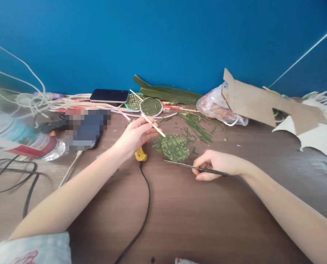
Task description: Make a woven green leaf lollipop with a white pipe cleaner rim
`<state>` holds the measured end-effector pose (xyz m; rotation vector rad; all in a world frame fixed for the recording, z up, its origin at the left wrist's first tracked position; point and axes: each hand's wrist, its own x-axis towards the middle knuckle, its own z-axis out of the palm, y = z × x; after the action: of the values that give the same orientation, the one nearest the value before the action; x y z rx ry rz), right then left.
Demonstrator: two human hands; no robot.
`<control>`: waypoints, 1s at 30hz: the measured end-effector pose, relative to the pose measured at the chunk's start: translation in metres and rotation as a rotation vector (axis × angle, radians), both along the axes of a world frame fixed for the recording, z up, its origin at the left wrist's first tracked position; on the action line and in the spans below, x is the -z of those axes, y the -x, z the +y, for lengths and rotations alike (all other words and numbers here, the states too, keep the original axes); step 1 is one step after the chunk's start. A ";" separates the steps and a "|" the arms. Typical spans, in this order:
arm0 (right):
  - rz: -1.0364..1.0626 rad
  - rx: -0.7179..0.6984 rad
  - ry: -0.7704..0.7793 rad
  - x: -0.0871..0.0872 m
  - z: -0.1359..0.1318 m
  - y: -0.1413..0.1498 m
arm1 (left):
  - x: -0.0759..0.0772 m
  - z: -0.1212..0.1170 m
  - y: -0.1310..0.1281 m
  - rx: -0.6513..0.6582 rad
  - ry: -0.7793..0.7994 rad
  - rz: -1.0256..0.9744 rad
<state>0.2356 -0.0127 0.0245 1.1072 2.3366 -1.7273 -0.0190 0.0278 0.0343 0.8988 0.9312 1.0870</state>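
My left hand (141,132) is closed, pinching the pale stick (159,131) of a small round fan (175,147) woven from green leaf strips. The fan is held over the brown table, its stick pointing up and left. Just right of it, my right hand (214,165) is closed around a slim pointed tool (180,163) with a metal front and a dark handle; its exact kind is not clear. The tool's tip lies along the fan's lower edge; I cannot tell if they touch. A yellow tool end (140,154) with a black cord sits below my left hand.
Two round woven fans (151,106) lie at the back beside a phone (109,95) and long green leaves (171,94). Leaf scraps (196,126) are scattered nearby. A plastic bag (217,106) and cut cardboard (251,99) stand right; a bottle (28,135) and cables are left.
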 end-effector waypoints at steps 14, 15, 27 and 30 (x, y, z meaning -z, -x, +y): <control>0.017 0.042 0.055 0.001 -0.001 0.000 | -0.003 0.001 0.004 -0.090 -0.107 -0.052; 0.018 0.050 0.050 0.000 -0.001 0.000 | -0.004 0.001 0.004 -0.091 -0.114 -0.054; 0.020 0.108 0.025 0.003 -0.003 0.000 | -0.005 -0.009 -0.005 -0.115 -0.171 -0.011; 0.025 0.129 0.029 0.006 -0.003 -0.001 | -0.005 -0.012 -0.008 -0.121 -0.175 -0.008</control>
<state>0.2364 -0.0157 0.0181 1.2655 2.2931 -1.8207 -0.0114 0.0154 0.0391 0.9902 0.9027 1.2899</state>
